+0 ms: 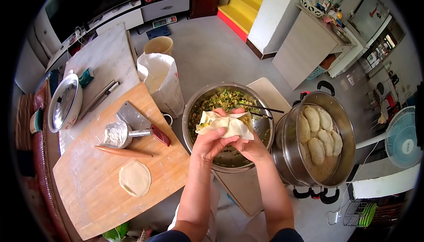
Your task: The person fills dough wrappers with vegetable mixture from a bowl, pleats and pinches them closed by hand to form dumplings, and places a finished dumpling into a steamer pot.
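My left hand (206,144) and my right hand (252,148) hold a folded dough wrapper (227,126) between them, with yellowish filling showing at its open edges. The fingers of both hands curl around the dough. Directly beneath is a large metal bowl (189,142) of chopped green and yellow filling (225,98), with dark chopsticks (269,108) across its right side. One flat dough round (135,178) lies on the wooden board (92,198) at left. Several shaped dumplings (316,149) sit in the steamer pot (350,153) at right.
On the board are a cleaver (134,116), a flour scoop (116,134) and a rolling pin (121,152). A white flour sack (161,83) stands behind. Farther off are a lidded basin (66,103), a fan (403,138), a cabinet (309,43) and yellow stairs (244,6).
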A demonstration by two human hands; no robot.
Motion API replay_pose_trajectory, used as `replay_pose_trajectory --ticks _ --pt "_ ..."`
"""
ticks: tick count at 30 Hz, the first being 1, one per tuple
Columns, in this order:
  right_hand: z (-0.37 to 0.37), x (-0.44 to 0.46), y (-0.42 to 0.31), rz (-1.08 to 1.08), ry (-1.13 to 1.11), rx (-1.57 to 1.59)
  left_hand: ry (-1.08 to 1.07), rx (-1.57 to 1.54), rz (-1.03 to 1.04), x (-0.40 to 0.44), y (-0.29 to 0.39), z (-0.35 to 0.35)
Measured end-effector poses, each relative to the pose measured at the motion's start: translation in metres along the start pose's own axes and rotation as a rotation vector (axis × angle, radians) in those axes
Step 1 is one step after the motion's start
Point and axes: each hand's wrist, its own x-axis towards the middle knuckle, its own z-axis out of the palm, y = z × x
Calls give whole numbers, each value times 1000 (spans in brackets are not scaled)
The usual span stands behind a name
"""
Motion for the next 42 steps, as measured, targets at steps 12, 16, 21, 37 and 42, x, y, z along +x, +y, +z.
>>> replay_pose_trajectory --ticks 12,16,21,37,42 --pt "-7 1 -12 24 -76 28 110 647 -36 -1 0 29" --pt "-17 -5 -1 55 -80 31 42 1009 72 7 -3 13" --pt "-19 -19 5 -55 78 96 153 1661 96 8 -5 8" --pt "-44 -52 -4 -72 152 203 -2 635 -216 -11 22 -1" --pt "-46 -52 -7 -58 159 180 76 600 -198 -9 21 -3"
